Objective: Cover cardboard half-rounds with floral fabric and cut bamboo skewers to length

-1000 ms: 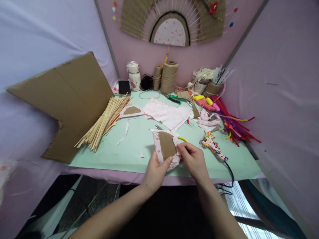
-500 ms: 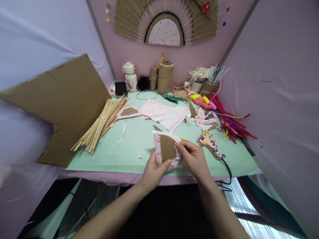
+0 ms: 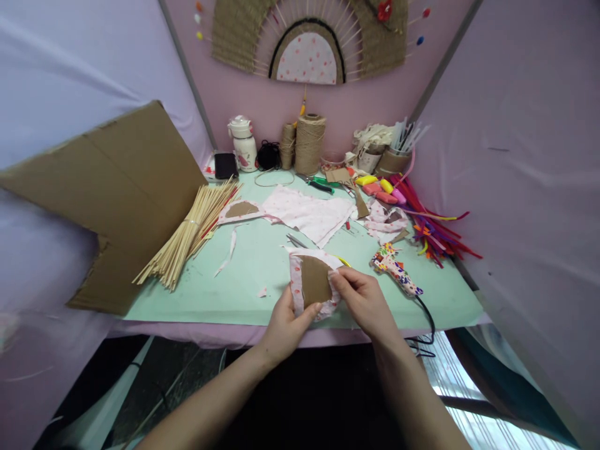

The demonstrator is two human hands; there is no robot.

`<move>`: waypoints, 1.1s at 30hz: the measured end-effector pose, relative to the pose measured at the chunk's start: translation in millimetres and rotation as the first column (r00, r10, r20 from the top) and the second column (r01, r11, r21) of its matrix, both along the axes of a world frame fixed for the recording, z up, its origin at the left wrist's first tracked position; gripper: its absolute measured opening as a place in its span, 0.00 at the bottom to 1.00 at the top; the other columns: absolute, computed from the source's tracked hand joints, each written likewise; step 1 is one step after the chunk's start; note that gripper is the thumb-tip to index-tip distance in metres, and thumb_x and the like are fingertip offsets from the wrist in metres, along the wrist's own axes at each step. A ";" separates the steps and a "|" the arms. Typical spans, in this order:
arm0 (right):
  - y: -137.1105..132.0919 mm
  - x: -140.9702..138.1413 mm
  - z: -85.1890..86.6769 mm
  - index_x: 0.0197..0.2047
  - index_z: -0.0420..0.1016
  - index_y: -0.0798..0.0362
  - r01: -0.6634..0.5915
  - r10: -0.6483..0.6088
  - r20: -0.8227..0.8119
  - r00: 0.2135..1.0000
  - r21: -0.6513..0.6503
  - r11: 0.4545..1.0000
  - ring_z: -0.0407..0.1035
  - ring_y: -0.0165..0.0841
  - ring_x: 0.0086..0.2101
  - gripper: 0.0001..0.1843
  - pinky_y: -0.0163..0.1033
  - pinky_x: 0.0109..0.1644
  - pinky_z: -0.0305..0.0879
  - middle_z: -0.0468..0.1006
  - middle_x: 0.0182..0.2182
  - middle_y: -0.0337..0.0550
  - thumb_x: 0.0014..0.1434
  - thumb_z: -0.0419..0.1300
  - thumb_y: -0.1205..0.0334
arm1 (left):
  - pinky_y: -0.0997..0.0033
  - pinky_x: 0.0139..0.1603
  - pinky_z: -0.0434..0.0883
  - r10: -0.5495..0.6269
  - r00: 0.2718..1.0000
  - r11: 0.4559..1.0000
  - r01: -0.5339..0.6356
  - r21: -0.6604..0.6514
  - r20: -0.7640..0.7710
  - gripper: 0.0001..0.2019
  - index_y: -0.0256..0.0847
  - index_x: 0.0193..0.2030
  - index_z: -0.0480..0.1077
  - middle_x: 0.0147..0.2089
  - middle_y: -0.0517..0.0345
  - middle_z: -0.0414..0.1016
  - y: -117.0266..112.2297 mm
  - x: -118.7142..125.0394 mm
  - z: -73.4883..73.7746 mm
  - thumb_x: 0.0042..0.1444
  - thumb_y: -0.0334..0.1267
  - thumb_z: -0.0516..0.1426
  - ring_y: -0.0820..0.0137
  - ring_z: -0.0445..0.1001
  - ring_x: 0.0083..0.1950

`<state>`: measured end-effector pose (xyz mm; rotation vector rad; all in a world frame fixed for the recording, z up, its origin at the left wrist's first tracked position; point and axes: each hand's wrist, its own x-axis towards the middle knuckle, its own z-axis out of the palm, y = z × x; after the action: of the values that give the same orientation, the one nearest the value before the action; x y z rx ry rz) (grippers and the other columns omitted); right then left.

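My left hand (image 3: 285, 324) clasps rounded brown cardboard (image 3: 315, 280); my right hand (image 3: 366, 301) still pinches its red-dotted pink fabric border (image 3: 296, 282), seemingly securing it.

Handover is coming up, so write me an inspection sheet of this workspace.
Surface: green tabletop, small scrap near the front.
Work in hand: cardboard piece with spotted fabric edging.
Clutter: bundled sticks at left, loose cloth mid-table, pipe cleaners at right.
Hands: left hand holds the cardboard piece; right hand pinches its edging.
Cables: black cord from glue gun hangs over the table edge.
Surroundings: decorative fan on pink wall.
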<state>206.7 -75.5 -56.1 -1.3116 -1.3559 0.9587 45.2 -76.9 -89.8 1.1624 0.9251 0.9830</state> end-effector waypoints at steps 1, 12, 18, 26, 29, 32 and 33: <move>-0.9 -0.7 0.4 0.22 0.69 0.53 0.013 -0.013 0.015 1.000 0.012 1.000 0.61 0.29 0.25 0.18 0.33 0.29 0.57 0.66 0.20 0.36 0.59 0.57 0.52 | 0.61 0.56 0.67 -0.003 1.000 1.000 0.004 0.017 -0.020 0.20 0.40 0.53 0.66 0.53 0.49 0.74 -0.5 -0.6 0.2 0.53 0.38 0.61 0.62 0.72 0.53; 0.4 13.7 -5.1 0.36 0.77 0.53 -0.180 0.160 -0.177 0.971 -0.107 0.978 0.66 0.32 0.27 0.23 0.36 0.32 0.63 0.73 0.25 0.39 0.53 0.59 0.40 | 0.61 0.53 0.69 -0.154 0.988 0.988 0.153 -0.026 -0.022 0.23 0.41 0.53 0.68 0.53 0.48 0.75 19.5 -19.6 13.7 0.49 0.38 0.63 0.59 0.73 0.53; 11.0 25.7 -3.9 0.45 0.75 0.52 -0.175 0.083 -0.518 0.851 -0.130 0.976 0.73 0.37 0.37 0.34 0.40 0.38 0.69 0.78 0.40 0.50 0.47 0.60 0.32 | 0.65 0.46 0.70 -0.537 0.800 0.837 0.546 -0.045 -0.270 0.23 0.41 0.51 0.71 0.48 0.53 0.76 51.6 -48.0 45.8 0.46 0.36 0.62 0.59 0.74 0.48; 19.3 4.4 2.9 0.39 0.76 0.51 -0.123 0.013 -0.465 0.885 -0.206 0.971 0.73 0.33 0.33 0.15 0.36 0.37 0.70 0.80 0.33 0.39 0.46 0.69 0.60 | 0.68 0.42 0.69 -0.475 0.763 0.847 0.532 0.007 -0.439 0.24 0.42 0.51 0.68 0.45 0.56 0.73 85.5 -66.6 73.8 0.45 0.42 0.64 0.64 0.72 0.44; 24.8 -1.6 2.8 0.38 0.74 0.50 0.171 -0.222 -0.590 0.776 -0.142 0.975 0.74 0.32 0.35 0.17 0.35 0.37 0.71 0.80 0.35 0.37 0.43 0.70 0.61 | 0.61 0.51 0.69 -0.295 0.955 0.955 0.294 -0.040 -0.019 0.28 0.44 0.57 0.64 0.54 0.48 0.71 89.5 -70.5 65.1 0.49 0.44 0.62 0.60 0.72 0.52; 27.0 -9.8 3.4 0.40 0.73 0.49 0.266 -0.286 -0.649 0.705 -0.132 0.955 0.74 0.32 0.37 0.19 0.35 0.37 0.72 0.80 0.38 0.37 0.43 0.70 0.61 | 0.57 0.54 0.69 -0.193 0.960 0.959 0.228 -0.166 0.204 0.27 0.41 0.55 0.67 0.52 0.45 0.74 77.0 -56.4 46.6 0.47 0.39 0.65 0.59 0.75 0.51; 26.8 -12.5 2.9 0.40 0.73 0.49 0.263 -0.285 -0.656 0.699 -0.134 0.955 0.74 0.32 0.38 0.19 0.35 0.37 0.72 0.80 0.39 0.37 0.43 0.70 0.61 | 0.58 0.54 0.69 -0.160 0.962 0.958 0.205 -0.200 0.220 0.25 0.39 0.52 0.70 0.49 0.45 0.76 70.4 -48.3 40.3 0.45 0.39 0.66 0.60 0.76 0.49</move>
<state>194.2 -48.6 -53.3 -0.9941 -0.5621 1.0970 -3.1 -6.5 -49.5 0.9232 0.7289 0.8077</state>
